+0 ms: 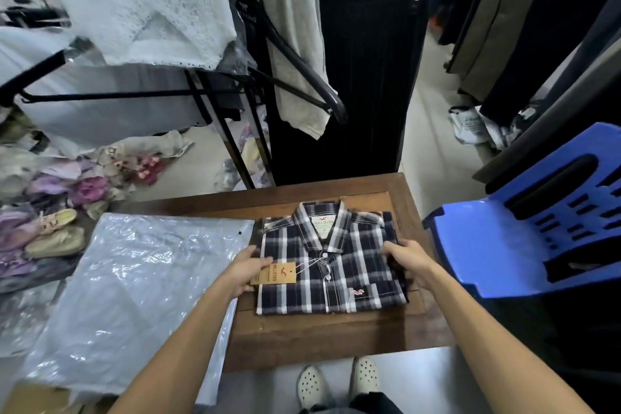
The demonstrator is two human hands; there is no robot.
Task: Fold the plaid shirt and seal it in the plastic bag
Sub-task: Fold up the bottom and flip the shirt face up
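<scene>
Head view: shirt (331, 262) folded, collar up at 12 o'clock, lies flat on the desk (322, 336), front side up. Left grip (248, 270) at shirt's 9 o'clock edge, thumb on top by the tag (273, 273), fingers tucked under the fold, grasping that edge. Right grip (408, 262) at shirt's 3 o'clock edge, fingers curled over and under the side, grasping it too. Shirt sits between both grips. Bag (127, 296) lies flat and wrinkled at 9 o'clock of the shirt, touching the shirt's left side, partly hanging off the desk, under the left forearm. Brown card tag reads "HOLLISTER" with a bird logo; collar label (323, 224) also reads "HOLLISTER"; small red bird stitched on chest pocket (359, 292). Both forearms bare, stretched forward from 6 o'clock, converging on the shirt, wrists roughly straight. Blue chair (524, 232) at 3 o'clock of desk.
</scene>
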